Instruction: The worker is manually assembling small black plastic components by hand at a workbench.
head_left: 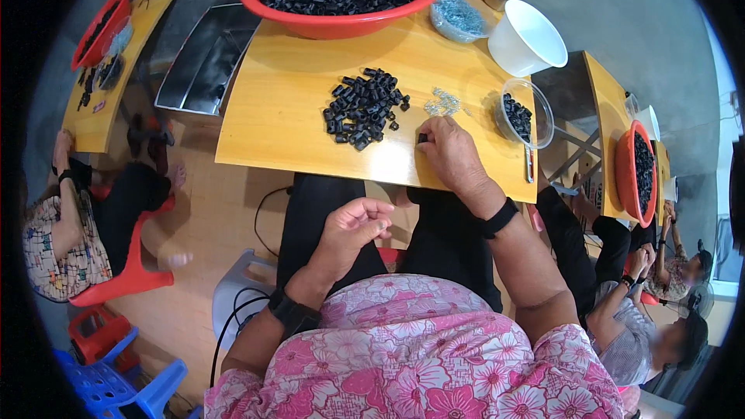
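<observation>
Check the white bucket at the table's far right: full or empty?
Empty, as far as visible. The white bucket tilts its mouth toward the camera, showing bare white inside; the very bottom is out of sight.

A single head-worn fisheye view is given, looking steeply down and close upon the yellow wooden table [287, 120] at upper centre; the lap is seen below, edges bent toward the rim.

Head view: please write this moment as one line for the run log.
right hand: on table, fingertips on one small black part | left hand: curled above lap, contents unclear | pile of black parts: beside right hand | red basin: full
</observation>
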`<state>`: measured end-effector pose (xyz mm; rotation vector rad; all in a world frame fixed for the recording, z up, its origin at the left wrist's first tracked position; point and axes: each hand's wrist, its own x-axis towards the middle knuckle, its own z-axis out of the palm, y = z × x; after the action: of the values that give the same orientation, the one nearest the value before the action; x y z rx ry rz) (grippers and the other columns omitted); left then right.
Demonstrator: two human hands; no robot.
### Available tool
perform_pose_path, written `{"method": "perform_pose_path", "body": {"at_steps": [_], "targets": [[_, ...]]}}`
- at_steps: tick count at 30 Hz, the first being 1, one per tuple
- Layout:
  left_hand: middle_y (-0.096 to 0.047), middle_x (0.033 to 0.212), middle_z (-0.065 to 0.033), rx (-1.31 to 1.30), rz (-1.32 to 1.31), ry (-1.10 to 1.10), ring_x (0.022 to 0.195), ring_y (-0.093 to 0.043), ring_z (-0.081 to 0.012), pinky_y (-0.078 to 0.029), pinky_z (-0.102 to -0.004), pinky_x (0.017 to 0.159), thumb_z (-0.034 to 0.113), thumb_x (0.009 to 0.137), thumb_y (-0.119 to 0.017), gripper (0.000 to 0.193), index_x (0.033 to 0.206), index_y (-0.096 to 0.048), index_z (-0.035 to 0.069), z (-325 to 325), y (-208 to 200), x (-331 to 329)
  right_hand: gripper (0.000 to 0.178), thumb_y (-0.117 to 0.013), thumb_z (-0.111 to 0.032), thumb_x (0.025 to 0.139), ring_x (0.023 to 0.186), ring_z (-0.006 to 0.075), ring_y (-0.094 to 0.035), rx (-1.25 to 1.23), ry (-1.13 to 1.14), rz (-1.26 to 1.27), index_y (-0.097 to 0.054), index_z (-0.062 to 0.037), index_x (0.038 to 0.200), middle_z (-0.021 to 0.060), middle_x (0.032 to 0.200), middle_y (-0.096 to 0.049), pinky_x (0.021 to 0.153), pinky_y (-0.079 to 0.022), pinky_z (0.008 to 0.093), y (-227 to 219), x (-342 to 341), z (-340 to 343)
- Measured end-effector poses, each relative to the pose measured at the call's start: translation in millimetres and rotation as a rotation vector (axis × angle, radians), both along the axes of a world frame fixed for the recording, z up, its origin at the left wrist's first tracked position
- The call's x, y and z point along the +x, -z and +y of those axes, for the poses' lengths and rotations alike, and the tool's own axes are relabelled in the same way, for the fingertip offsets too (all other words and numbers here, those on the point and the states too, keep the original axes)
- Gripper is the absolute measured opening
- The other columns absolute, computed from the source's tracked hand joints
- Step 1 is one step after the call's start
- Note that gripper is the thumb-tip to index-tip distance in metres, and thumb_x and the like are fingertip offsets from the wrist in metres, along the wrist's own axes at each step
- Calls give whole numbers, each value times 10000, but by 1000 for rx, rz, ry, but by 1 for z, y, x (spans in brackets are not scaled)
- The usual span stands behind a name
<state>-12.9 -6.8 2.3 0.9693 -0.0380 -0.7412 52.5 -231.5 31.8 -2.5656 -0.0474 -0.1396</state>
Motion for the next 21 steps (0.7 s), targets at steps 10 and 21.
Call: {"method": "perform_pose_path", "body": {"at_steps": [10, 21], "targets": [[-504, 1032, -52, 239, -595, -209, 833, -556, -73, -476, -204, 735, -95, 766, -638, 479, 1220, -548, 26, -8, -11, -10, 151, -601, -97, 891, 587, 54, -455, 1095, -76, 569, -576, -5, 1009, -7, 764, -545, 522, -375, 195, -14, -71, 23], [-546, 938, -31, 257, -654, -238, 799, -507, -63, -415, -187, 680, -70, 786, -649, 191, 968, -624, -17, -8, -14, -8, 220, -640, -220, 884, 547, 69, -407, 1512, -61, 814, -610, -14, 957, -29, 651, -476, 500, -331, 215, -11, -87, 35]]}}
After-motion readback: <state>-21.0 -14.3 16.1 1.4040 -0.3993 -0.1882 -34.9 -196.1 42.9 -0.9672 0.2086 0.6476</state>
